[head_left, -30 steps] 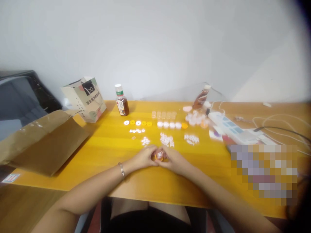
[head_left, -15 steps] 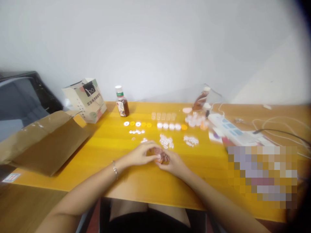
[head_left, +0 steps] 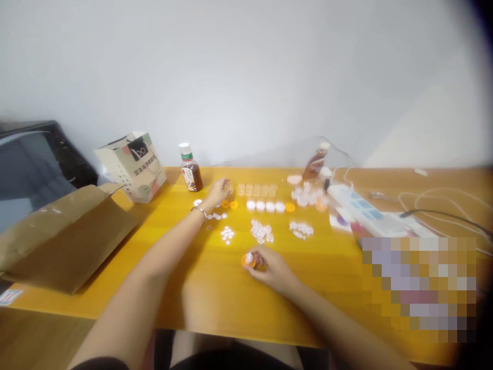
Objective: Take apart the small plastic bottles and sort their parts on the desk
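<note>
My right hand (head_left: 270,268) is closed on a small orange round piece (head_left: 249,261) above the near middle of the table. A small white figure-like part shows on top of this piece. My left hand (head_left: 218,193) reaches to the back of the table, its fingers pinched on a small clear plastic cup (head_left: 230,188). This cup is at the left end of a row of similar clear cups (head_left: 258,190). Below my left hand lies a row of white and orange discs (head_left: 233,204), partly hidden by the hand and wrist.
More white discs (head_left: 270,206) and small piles of white parts (head_left: 262,231) lie mid-table. A dark-red bottle (head_left: 191,172) and a paper bag (head_left: 140,167) stand at back left; a brown bag (head_left: 69,241) lies nearer. At right are another bottle (head_left: 316,162), a power strip (head_left: 358,205) and cables.
Both hands were together around the small round piece. My left hand has left it and moved forward and left to the clear cups; my right hand keeps hold of the orange piece.
</note>
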Motion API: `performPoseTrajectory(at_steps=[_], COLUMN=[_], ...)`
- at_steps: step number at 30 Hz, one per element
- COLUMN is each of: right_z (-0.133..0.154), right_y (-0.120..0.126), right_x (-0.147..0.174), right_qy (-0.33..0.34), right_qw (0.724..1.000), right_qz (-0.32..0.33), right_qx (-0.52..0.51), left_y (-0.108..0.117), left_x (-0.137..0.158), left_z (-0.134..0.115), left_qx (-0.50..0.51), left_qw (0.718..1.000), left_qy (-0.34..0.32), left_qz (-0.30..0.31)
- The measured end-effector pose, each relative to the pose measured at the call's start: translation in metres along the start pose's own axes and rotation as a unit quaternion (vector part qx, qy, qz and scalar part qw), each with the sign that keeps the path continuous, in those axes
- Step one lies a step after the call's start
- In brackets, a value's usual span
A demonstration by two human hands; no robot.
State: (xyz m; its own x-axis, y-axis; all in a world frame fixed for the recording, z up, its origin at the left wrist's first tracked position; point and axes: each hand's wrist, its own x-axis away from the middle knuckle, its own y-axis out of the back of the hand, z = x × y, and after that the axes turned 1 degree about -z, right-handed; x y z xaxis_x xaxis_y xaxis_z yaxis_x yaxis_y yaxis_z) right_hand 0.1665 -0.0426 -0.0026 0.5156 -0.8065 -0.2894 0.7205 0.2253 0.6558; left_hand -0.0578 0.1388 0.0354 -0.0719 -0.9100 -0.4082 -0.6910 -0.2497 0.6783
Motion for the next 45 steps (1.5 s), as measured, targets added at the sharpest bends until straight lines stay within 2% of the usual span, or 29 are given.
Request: performPoseTrajectory(at_steps=[5,11,16,18,20,22,24,25,27,31,37,40,45], right_z=[0.002,0.001,0.0,-0.001,-0.003,-0.005,-0.005,-0.005,-0.004,-0.002,-0.004,-0.003,-0.002], right_y=[0.002,0.002,0.001,0.0,-0.002,-0.003,-0.003,-0.003,-0.003,-0.002,-0.001,0.0,0.002], right_x=[-0.001,-0.001,-0.001,-0.001,-0.001,-0.001,-0.001,-0.001,-0.002,-0.004,-0.005,-0.006,-0.007], right_qy=[0.003,0.0,0.001,0.003,0.006,0.01,0.018,0.022,0.027,0.023,0.029,0.028,0.03], right_qw=[1.0,1.0,1.0,1.0,1.0,1.0,1.0,1.0,1.0,1.0,0.999,0.999,0.999], right_qz=[0.005,0.007,0.004,-0.002,-0.01,-0.018,-0.019,-0.018,-0.015,-0.011,0.018,0.031,0.045], right_qx=[0.0,-0.001,0.001,0.003,0.006,0.006,0.002,-0.001,-0.006,-0.006,0.004,0.009,0.007], left_y=[-0.026,-0.033,-0.024,-0.013,0.003,0.018,0.03,0.033,0.035,0.028,0.02,0.013,0.01], left_x=[-0.012,-0.015,-0.007,0.009,0.035,0.07,0.107,0.123,0.146,0.16,0.161,0.167,0.173], left_z=[0.012,0.013,-0.002,-0.015,-0.033,-0.053,-0.071,-0.078,-0.086,-0.085,-0.076,-0.075,-0.078], left_qx=[-0.005,0.0,0.007,0.009,0.02,0.065,0.094,0.1,0.105,0.119,0.112,0.108,0.079], left_qw=[1.0,1.0,1.0,0.999,0.998,0.986,0.95,0.931,0.919,0.927,0.924,0.934,0.971], left_qy=[0.013,0.008,-0.01,-0.022,-0.051,-0.144,-0.213,-0.229,-0.22,-0.191,-0.207,-0.21,-0.158], left_qz=[0.007,0.012,-0.024,-0.047,-0.039,0.053,0.209,0.267,0.309,0.299,0.302,0.269,0.164])
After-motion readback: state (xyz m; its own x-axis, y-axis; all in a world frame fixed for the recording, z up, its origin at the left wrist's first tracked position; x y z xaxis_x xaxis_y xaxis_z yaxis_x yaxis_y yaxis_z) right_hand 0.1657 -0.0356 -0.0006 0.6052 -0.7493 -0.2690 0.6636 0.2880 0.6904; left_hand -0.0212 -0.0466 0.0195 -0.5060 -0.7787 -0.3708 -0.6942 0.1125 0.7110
